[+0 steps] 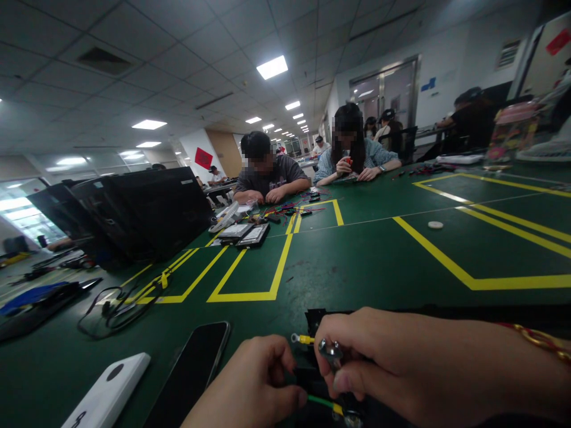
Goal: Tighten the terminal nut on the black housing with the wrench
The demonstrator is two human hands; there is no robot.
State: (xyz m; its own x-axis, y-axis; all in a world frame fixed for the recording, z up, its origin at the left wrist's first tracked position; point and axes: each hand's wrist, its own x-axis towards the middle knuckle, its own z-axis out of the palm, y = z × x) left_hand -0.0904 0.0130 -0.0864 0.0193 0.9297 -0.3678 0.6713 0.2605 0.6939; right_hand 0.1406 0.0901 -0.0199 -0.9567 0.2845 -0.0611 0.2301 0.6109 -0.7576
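My right hand is closed around a shiny metal piece with a rounded end, over a black device at the bottom of the view. Beside its fingers a yellow-sleeved ring terminal sticks out to the left. To the left, my left hand has its fingers curled, with thumb and forefinger apart and nothing visible between them. Its thumb tip is close to a green wire with a yellow sleeve. Another shiny metal part shows below my right hand. Much of the device is hidden by my hands.
Left of my hands lie a black phone and a white box-like item. A black cable and large black cases are farther left. Two people work across the green table, near hard drives and a white disc.
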